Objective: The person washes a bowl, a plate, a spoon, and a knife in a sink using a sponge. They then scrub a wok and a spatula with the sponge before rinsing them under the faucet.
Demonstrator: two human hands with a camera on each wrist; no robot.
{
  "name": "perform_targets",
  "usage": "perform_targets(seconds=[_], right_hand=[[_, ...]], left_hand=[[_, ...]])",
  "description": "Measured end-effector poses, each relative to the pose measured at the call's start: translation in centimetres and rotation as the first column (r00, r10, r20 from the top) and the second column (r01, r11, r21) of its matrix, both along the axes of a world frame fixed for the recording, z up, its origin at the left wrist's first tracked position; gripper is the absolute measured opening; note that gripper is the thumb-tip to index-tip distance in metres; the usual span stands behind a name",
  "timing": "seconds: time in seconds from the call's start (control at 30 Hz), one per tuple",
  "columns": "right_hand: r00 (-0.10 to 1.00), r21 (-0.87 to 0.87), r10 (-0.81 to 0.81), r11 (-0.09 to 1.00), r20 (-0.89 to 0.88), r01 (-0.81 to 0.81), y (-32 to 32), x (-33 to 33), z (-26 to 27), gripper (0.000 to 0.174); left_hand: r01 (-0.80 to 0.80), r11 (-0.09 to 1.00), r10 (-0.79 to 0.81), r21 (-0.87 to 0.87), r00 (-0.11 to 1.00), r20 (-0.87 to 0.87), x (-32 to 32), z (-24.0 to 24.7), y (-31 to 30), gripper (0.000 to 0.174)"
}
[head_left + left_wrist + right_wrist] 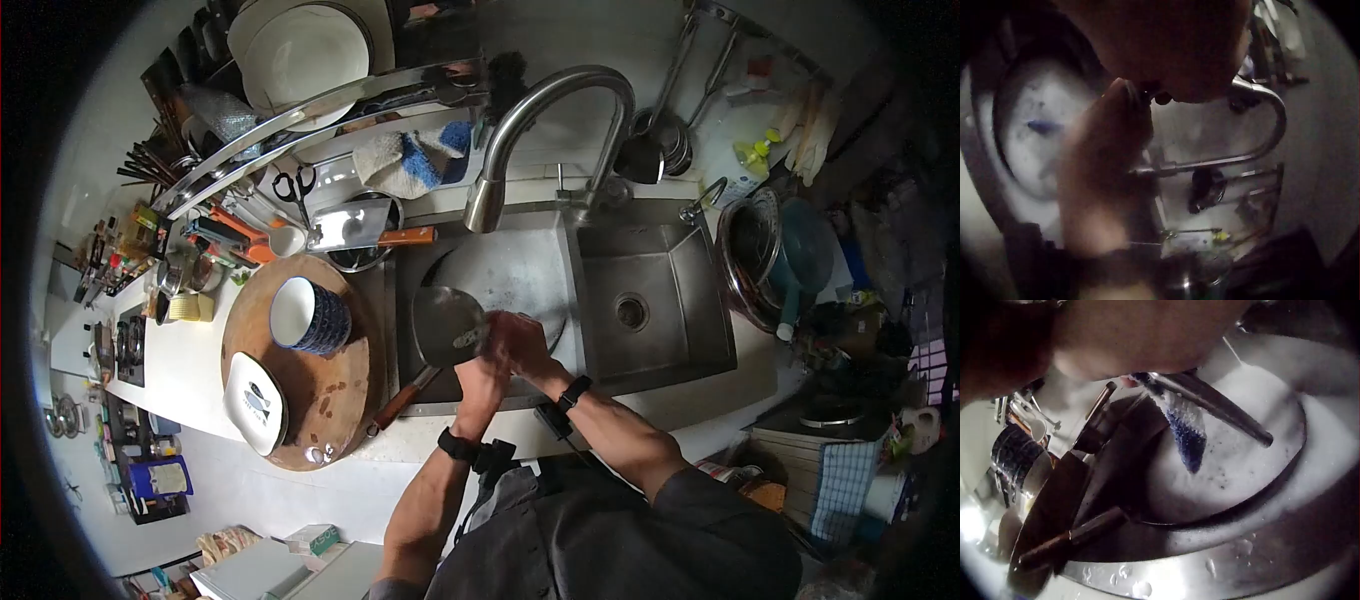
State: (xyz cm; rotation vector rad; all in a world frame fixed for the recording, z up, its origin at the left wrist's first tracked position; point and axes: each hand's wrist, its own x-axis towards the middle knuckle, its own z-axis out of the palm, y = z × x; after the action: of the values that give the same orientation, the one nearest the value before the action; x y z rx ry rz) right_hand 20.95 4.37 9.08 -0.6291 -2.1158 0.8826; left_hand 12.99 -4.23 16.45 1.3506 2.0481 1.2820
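Over the left basin, my right hand [525, 347] and left hand [481, 387] are close together. In the right wrist view, a blue-and-white cloth [1190, 440] hangs under my right hand [1141, 337], which grips it. A dark metal handle [1225, 412] sticks out beside the cloth; my left hand seems to grip that utensil, its fingers largely hidden. The left wrist view shows the left hand [1169, 47] above the blurred right hand [1107, 147]. Below lies a large sudsy pan [1244, 444]. A dark-bladed utensil [443, 318] with a wooden handle leans at the basin's left edge.
A round wooden board [335, 395] at left carries stacked patterned bowls [320, 325] and a white dish [254, 405]. A cleaver [352, 226] lies behind it. The faucet [487, 205] arches overhead; the right basin [655, 335] adjoins, with pans [735, 260] beyond.
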Motion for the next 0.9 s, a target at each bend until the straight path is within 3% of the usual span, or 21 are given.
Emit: perform_targets(seconds=[0.1,0.13,0.17,0.3,0.33,0.37,0.43,0.53,0.6,0.7,0.77,0.83,0.87,0.9], right_hand=[[0.998,0.103,-0.054,0.993,-0.046,0.058,0.5,-0.6,-2.4,0.026],[0.998,0.109,-0.024,0.994,0.056,0.017,0.9,-0.4,-2.7,0.029],[0.988,0.115,0.005,0.993,0.155,-0.023,1.4,-0.1,-3.1,0.032],[0.953,0.112,0.065,0.988,0.295,-0.103,2.8,0.5,-3.0,0.019],[0.93,-0.011,0.107,0.994,0.352,-0.11,2.8,0.8,-2.5,0.014],[0.929,-0.014,0.11,0.994,0.353,-0.112,2.8,0.6,-2.0,0.014],[0.945,-0.027,0.117,0.993,0.306,-0.114,3.0,0.3,-2.2,0.018],[0.922,-0.03,0.158,0.987,0.352,-0.158,3.5,-0.3,-3.7,0.023],[0.915,-0.037,0.167,0.986,0.368,-0.165,3.8,-0.5,-5.5,0.024],[0.898,-0.063,0.173,0.985,0.404,-0.161,4.4,0.0,-8.5,0.023],[0.888,-0.08,0.174,0.985,0.426,-0.154,5.1,0.1,-10.2,0.022],[0.848,-0.141,0.096,0.99,0.521,-0.026,5.7,-0.1,-12.2,0.021],[0.771,-0.076,0.077,0.996,0.633,-0.037,6.7,-0.1,-15.4,0.027],[0.771,-0.082,0.081,0.996,0.631,-0.038,7.2,-0.1,-17.1,0.027]], left_hand=[[-0.14,0.979,0.117,0.146,0.981,0.158,-1.4,-2.2,-0.3,0.03],[-0.147,0.989,0.121,0.031,0.904,0.41,-1.8,0.2,-0.2,0.03],[-0.149,0.988,0.125,0.029,0.905,0.406,-2.2,0.9,-0.3,0.03],[-0.209,0.978,0.159,0.012,0.777,0.61,-3.4,1.3,-1.1,0.031],[-0.222,0.974,0.135,0.054,0.749,0.649,-3.9,1.2,-1.1,0.029],[-0.236,0.967,0.108,0.095,0.72,0.686,-4.3,1.1,-1.2,0.028],[-0.256,0.964,0.131,0.074,0.696,0.706,-4.6,1.7,-1.4,0.027],[-0.209,0.974,0.103,0.086,0.749,0.654,-5.0,1.5,-1.9,0.031],[-0.205,0.979,0.169,0.004,0.819,0.548,-4.8,1.8,-2.4,0.033],[-0.275,0.96,0.175,0.055,0.74,0.65,-6.0,1.3,-2.8,0.034],[-0.27,0.961,0.174,0.065,0.768,0.616,-6.6,2.2,-2.9,0.033],[-0.251,0.966,0.168,0.065,0.797,0.58,-6.9,2.5,-3.1,0.032],[-0.267,0.96,0.167,0.083,0.785,0.596,-7.1,2.5,-3.0,0.032],[-0.284,0.954,0.166,0.099,0.773,0.613,-7.3,2.4,-3.1,0.032]])
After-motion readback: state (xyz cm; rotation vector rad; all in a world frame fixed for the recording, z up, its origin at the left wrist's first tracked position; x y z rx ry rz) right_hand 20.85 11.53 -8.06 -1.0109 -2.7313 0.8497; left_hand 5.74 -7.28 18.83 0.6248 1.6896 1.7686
